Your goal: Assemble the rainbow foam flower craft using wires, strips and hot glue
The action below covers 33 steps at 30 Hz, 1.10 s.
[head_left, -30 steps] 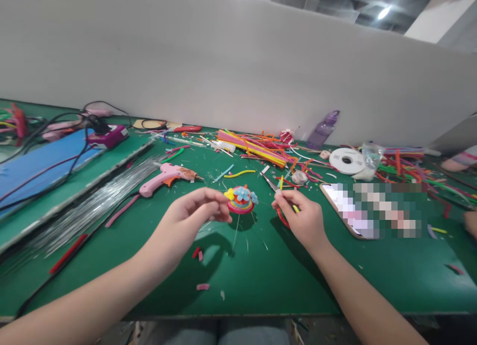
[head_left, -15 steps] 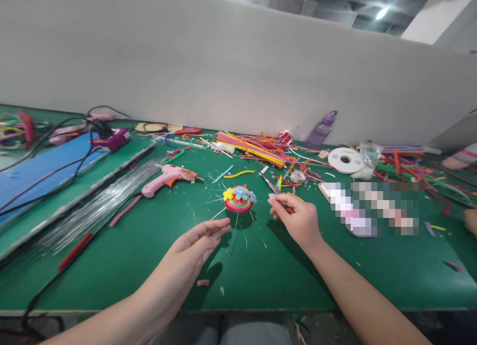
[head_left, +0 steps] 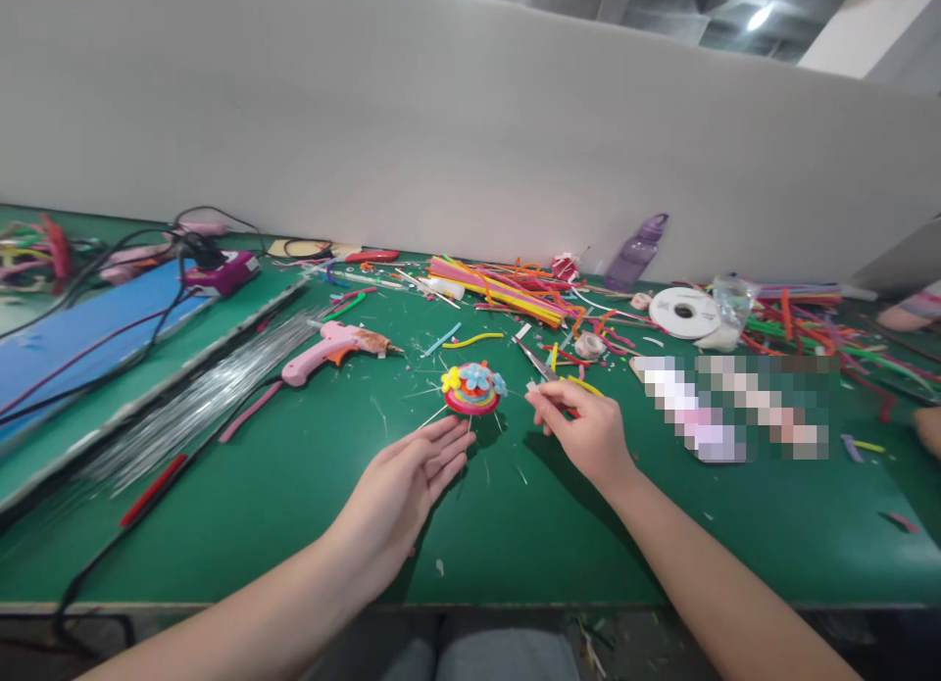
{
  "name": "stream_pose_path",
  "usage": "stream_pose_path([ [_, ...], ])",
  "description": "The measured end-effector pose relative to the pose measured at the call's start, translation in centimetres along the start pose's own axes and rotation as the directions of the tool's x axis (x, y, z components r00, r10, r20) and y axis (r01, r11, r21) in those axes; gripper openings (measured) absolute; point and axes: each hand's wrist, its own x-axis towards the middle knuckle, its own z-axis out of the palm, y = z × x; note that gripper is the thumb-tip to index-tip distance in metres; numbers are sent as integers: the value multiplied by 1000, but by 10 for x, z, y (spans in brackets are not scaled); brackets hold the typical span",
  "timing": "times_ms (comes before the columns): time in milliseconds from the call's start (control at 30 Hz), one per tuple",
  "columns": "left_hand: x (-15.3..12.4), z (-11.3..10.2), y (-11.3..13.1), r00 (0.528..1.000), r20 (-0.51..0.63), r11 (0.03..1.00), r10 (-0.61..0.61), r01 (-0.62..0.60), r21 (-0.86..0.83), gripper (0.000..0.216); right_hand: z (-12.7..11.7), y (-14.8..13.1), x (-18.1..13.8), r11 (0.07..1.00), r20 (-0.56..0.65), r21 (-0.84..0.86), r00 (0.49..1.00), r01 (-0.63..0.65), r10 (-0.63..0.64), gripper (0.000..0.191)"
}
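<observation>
Green tabletop [head_left: 544,554] spread below a grey partition [head_left: 368,122]. At frame centre sat a round, red-rimmed ornament [head_left: 471,399] with yellow and blue flowers [head_left: 477,377]. Just below it, the left hand [head_left: 408,480] was wide, palm up. Right of centre, the right hand [head_left: 584,434] pinched a tiny whitish scrap [head_left: 530,388] near metal-bladed scissors [head_left: 536,360]; left of centre lay a pink plastic glue gun [head_left: 316,354].

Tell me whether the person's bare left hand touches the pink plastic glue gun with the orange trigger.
Apart. The head view shows it: a strip of bare green tabletop lies between the left hand and the glue gun.
</observation>
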Motion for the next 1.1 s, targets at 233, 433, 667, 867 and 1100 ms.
stream_pose_path([
  [233,7,1,-8,999,44,998,3,-1,-66,31,0,0,-3,986,-47,-100,989,133,-138,26],
  [433,14,8,-7,999,29,990,-20,24,-140,24,2,4,-4,981,13,-118,988,152,-152,28],
  [667,21,18,-6,999,-3,979,-41,40,-200,10,-1,2,-5,964,-54,-137,970,226,-235,23],
  [867,26,19,-9,999,16,988,-28,30,-150,18,0,1,-6,936,-41,-128,941,329,-336,15],
  [1100,17,32,3,998,59,994,23,-16,-112,19,-7,-1,-3,878,-130,-254,885,405,-446,14],
])
